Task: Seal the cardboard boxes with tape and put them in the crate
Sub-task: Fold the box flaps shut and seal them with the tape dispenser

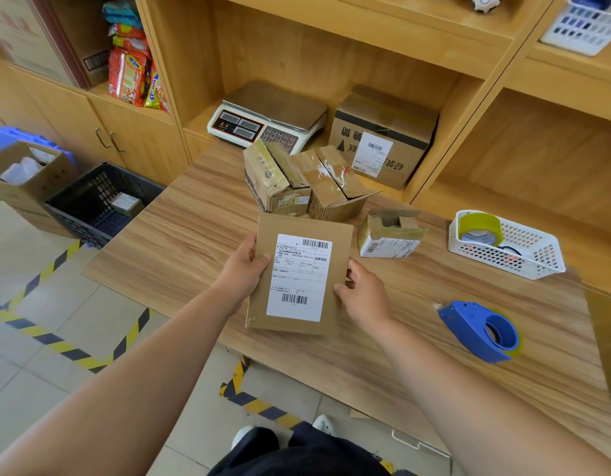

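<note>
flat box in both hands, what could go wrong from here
1. The left hand and right hand hold the flat box only by its side edges; reaching for the tape dispenser lying to the right leaves one hand's hold, and it may slip.
2. Tape could cover the barcodes on the label.
3. The crate sits on the floor beyond the table, so a toss might miss.

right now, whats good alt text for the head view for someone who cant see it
A person's left hand and right hand hold a flat cardboard box with a white shipping label at a wooden table. A blue tape dispenser lies to the right, other cardboard boxes sit farther back, and a black crate stands on the floor at left.
</note>
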